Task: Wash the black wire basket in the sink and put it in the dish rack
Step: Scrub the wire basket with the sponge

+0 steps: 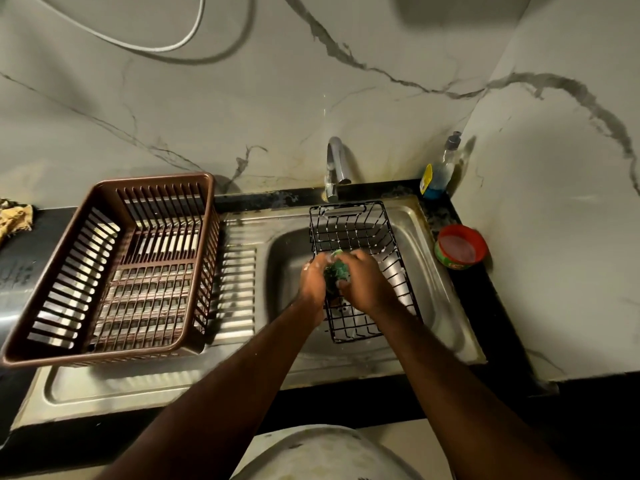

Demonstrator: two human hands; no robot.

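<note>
- A black wire basket (360, 268) sits in the steel sink (446, 306), its far end under the tap (335, 168), its near end toward the sink's near wall; white suds cling to its wires.
- Both hands meet above the middle of the basket; the left hand (313, 280) and the right hand (363, 282) each have their grip curled round a green scrub pad (335, 270) squeezed between them; the basket lies directly below and on all sides of the hands, and whether the fingers touch its wires cannot be told.
- A brown plastic dish rack (104, 271) stands on the ribbed drainboard (239, 289) to the left of the basin, well apart from the basket.
- On the dark desk (485, 306) to the right stands a red-rimmed round tub (462, 247); farther back, in the corner, a clear bottle (441, 171) holding blue liquid.
- A crumpled yellowish cloth (15, 216) lies at the far left edge; a white cable (187, 32) loops across the marble-patterned wall (173, 109).
</note>
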